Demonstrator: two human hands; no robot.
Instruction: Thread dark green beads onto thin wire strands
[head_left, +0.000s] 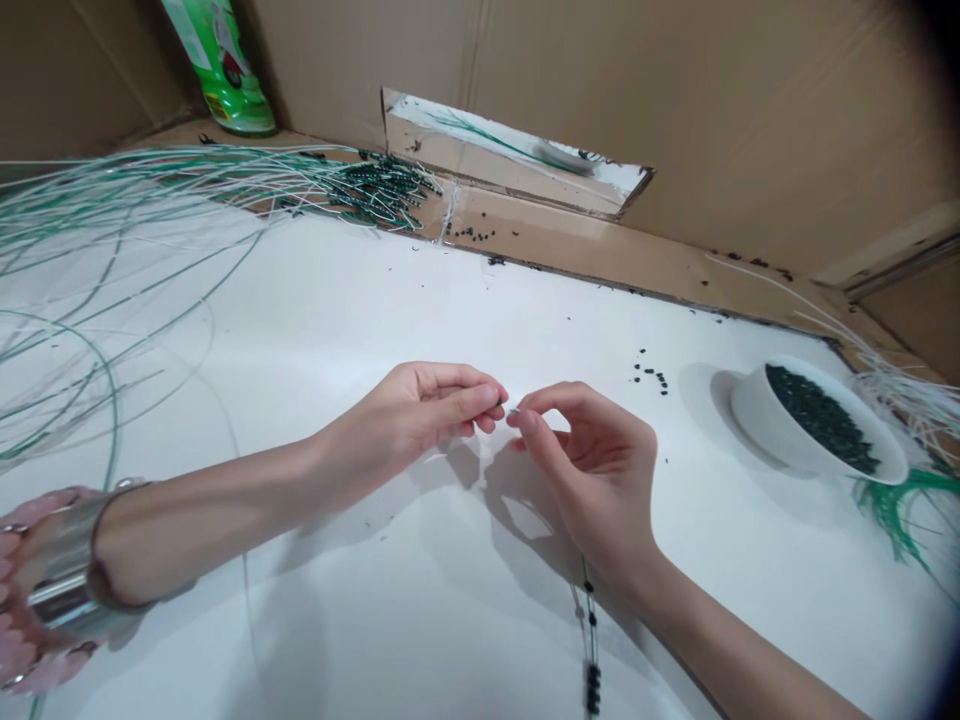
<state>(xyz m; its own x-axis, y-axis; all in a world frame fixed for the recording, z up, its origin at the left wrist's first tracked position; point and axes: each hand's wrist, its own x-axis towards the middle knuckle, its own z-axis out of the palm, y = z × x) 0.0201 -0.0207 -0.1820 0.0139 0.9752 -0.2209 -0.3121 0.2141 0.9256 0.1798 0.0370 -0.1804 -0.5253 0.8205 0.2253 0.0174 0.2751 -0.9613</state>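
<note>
My left hand (450,405) pinches a tiny dark bead (500,403), my right hand (607,470) a pale tip (514,409), close but apart, probably so I see both; the beaded strand (593,685) trails below my right palm, and the white bowl (759,418) sits rightward, seemingly within reach

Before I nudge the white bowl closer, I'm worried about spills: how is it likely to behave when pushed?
The white bowl should probably slide fairly easily, since the white surface under it looks smooth. The dark beads lie loose inside, piled high, so a sharp jolt might spill some.
</note>
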